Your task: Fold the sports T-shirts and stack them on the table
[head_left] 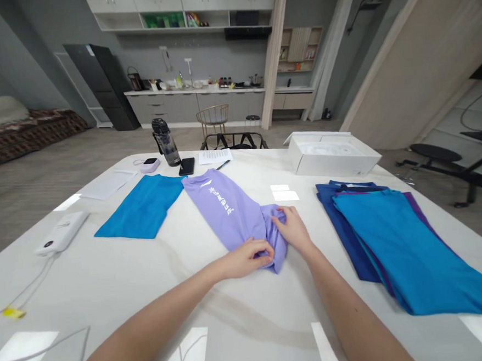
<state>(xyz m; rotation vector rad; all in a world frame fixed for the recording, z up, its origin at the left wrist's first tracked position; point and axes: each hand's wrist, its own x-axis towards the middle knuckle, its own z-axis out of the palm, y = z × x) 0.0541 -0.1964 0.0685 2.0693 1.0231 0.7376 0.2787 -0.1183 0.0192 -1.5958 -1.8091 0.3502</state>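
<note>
A lavender T-shirt (232,211) with white lettering lies lengthwise on the white table, its near end bunched up. My left hand (248,258) is curled at the near left edge of the shirt, thumb and fingers closed on the cloth. On the right side, my right hand (293,229) pinches the bunched part of the same shirt. To the left, a folded blue shirt (141,206) lies flat, its corner meeting the lavender one. At the right, a blue garment (414,245) tops a loose pile with navy and purple cloth under it.
An open white box (339,162) stands at the back right. Along the back are a water bottle (166,143), a phone (186,166), papers (214,156) and a pen (223,164). A white power bank (63,232) with cables lies at the left.
</note>
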